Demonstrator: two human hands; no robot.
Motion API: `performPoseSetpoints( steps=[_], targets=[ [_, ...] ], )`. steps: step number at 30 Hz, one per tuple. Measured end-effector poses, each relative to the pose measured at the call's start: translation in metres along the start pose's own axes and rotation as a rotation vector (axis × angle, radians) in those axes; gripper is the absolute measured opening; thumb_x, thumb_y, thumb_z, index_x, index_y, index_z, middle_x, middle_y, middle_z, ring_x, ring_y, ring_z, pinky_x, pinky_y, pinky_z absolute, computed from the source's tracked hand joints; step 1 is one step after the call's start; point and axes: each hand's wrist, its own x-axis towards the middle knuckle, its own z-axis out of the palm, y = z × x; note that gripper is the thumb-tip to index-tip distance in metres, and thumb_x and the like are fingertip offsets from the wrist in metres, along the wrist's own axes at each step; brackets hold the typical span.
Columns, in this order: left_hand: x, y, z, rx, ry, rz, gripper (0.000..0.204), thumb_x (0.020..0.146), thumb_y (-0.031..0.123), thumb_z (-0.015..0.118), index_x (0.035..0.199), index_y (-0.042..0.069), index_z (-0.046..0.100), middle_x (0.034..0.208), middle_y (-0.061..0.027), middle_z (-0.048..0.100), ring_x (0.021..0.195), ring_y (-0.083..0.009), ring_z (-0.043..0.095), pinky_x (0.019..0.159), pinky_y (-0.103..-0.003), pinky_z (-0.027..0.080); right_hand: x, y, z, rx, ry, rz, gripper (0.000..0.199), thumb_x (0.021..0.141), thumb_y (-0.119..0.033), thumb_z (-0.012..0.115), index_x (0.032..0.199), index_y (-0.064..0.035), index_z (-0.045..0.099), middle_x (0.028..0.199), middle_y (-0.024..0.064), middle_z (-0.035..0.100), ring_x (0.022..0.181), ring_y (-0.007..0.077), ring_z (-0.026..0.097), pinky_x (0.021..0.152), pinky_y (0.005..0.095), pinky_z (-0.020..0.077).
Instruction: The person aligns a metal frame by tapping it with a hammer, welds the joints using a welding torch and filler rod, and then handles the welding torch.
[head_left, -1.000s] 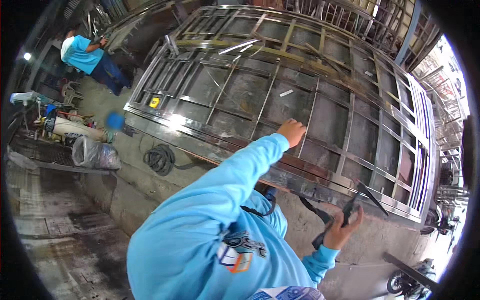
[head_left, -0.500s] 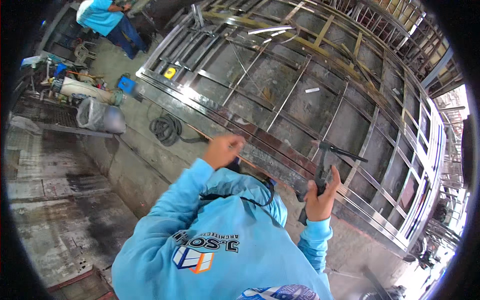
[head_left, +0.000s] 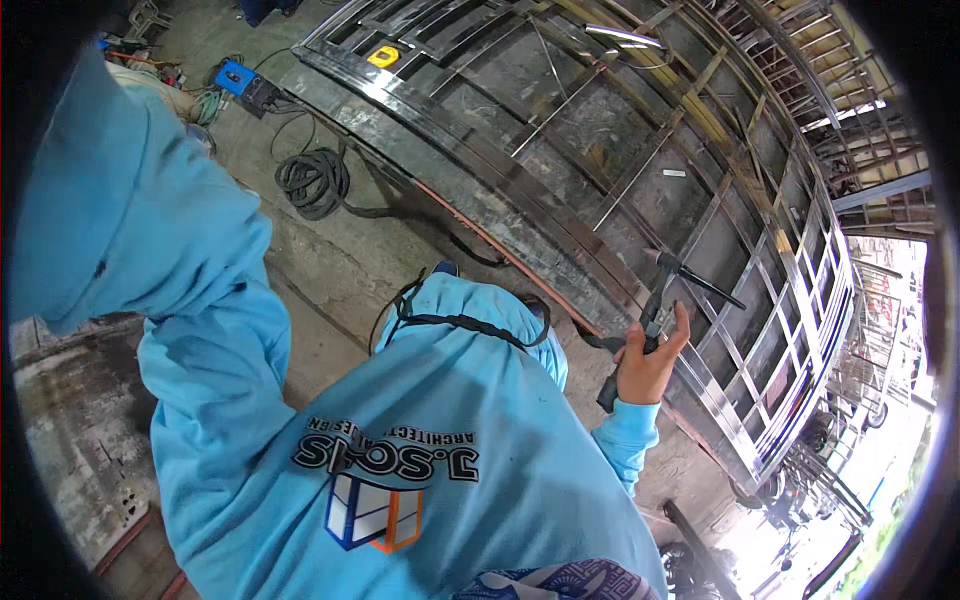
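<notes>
Head view is showing a large steel gate frame [head_left: 640, 170] lying flat across the concrete floor [head_left: 330, 270], filling the picture from 11 o'clock round to 3 o'clock; its dull grey sheet panels are sitting between shiny, straight bars, and its curved edge is bending with the lens. A person's light blue long-sleeved shirt [head_left: 400, 470], smooth cloth with a printed emblem, is filling 6 to 9 o'clock. Its raised left sleeve [head_left: 120, 210] is reaching to 10 o'clock, where the left hand is lying out of sight, so its state cannot be told. At 3 o'clock the right hand [head_left: 648, 368] is wrapping its fingers round the dark handle of a welding torch [head_left: 660, 300], the slim black nozzle pointing out over the frame's bars. A coil of black cable [head_left: 312, 182] is lying on the floor at 11 o'clock. Further up, a small blue box-shaped machine [head_left: 238, 80] is standing, and a small yellow tape measure [head_left: 383, 57] is resting on the frame at 12 o'clock.
</notes>
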Motion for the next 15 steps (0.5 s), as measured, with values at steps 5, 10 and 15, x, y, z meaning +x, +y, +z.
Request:
performPoseSetpoints(
  steps=[5,10,15],
  targets=[
    [-0.037,0.024,-0.065,0.052,-0.048,-0.14,0.072,0.101,0.047,0.065,0.157,0.011,0.037,0.146,-0.0224,0.049,0.137,-0.0328,0.048,0.11,-0.062,0.045,-0.028,-0.037,0.068,0.021,0.019,0.07,0.066,0.101,-0.006,0.062,0.157,-0.0102,0.027,0.095,0.0117,0.064,0.058,0.0133,0.056,0.053,0.0303,0.0461],
    [-0.052,0.035,-0.123,0.077,-0.143,-0.252,0.071,0.101,0.044,0.066,0.156,0.01,0.037,0.149,-0.0221,0.048,0.138,-0.0349,0.048,0.108,-0.066,0.045,-0.047,-0.035,0.145,-0.215,0.066,-0.046,0.067,0.099,-0.012,0.066,0.157,-0.0082,0.032,0.124,0.0196,0.06,0.095,0.0254,0.061,0.084,0.0381,0.0488],
    [-0.032,0.019,-0.156,0.129,-0.312,-0.26,0.07,0.101,0.04,0.067,0.155,0.009,0.036,0.151,-0.0217,0.047,0.14,-0.037,0.047,0.107,-0.07,0.045,-0.055,-0.027,0.141,-0.08,-0.024,0.006,0.071,0.098,-0.01,0.068,0.159,-0.0119,0.03,0.111,0.0154,0.065,0.057,0.0137,0.057,0.05,0.0301,0.0477]
  ],
)
